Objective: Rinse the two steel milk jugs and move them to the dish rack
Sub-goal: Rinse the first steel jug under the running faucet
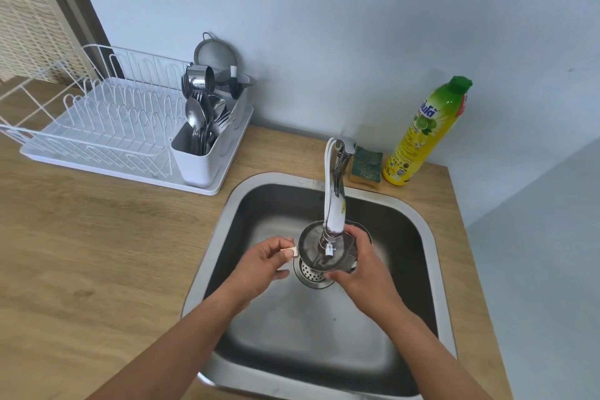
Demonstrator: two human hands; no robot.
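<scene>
Rinsing is under way: the right hand fingers wrap a steel jug under the tap, the left hand pinches its handle, and carrying it to the dish rack looks next.

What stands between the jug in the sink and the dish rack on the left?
Nothing visible blocks the way. The jug, held by the right hand under the faucet, has only bare counter between it and the dish rack. The cutlery holder fills the rack's near right end.
</scene>
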